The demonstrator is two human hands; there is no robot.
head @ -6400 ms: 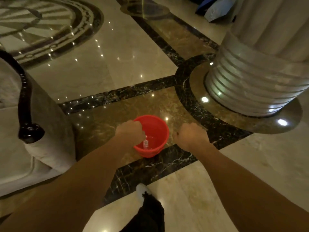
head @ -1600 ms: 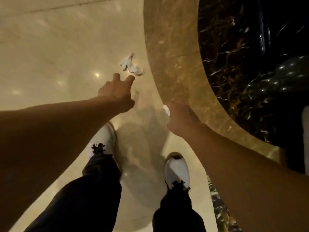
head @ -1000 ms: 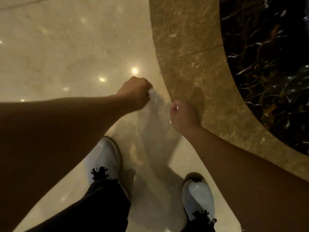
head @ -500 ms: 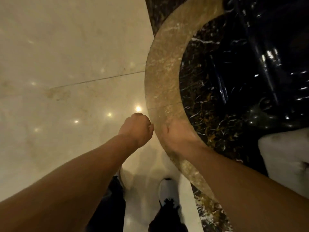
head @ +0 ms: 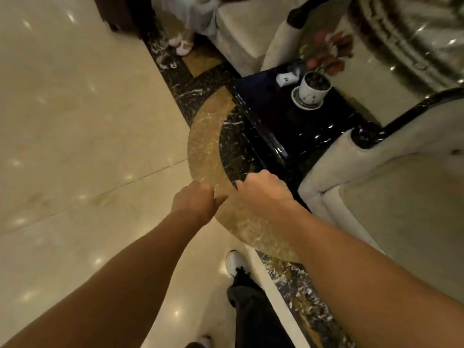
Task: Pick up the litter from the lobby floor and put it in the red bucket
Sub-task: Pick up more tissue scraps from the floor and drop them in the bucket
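Note:
My left hand (head: pixel 195 202) and my right hand (head: pixel 263 189) are both closed into fists, side by side and a little apart, held over the curved brown marble band (head: pixel 203 146) in the floor. The paper litter each one closed on earlier is hidden inside the fists; no white shows now. The red bucket is not in view, and no loose litter shows on the floor.
A glossy black side table (head: pixel 281 121) carries a potted plant (head: pixel 311 89) and a small white box (head: pixel 286 79). Cream sofas stand to the right (head: pixel 381 177) and at the top (head: pixel 243 28). Another person's feet (head: pixel 181 44) are at the top. My shoe (head: pixel 234 261) is below.
My left hand reached for the crumpled white paper on the floor and closed on it. Both fists have stayed closed while the view lifted from my feet to the sofas and table.

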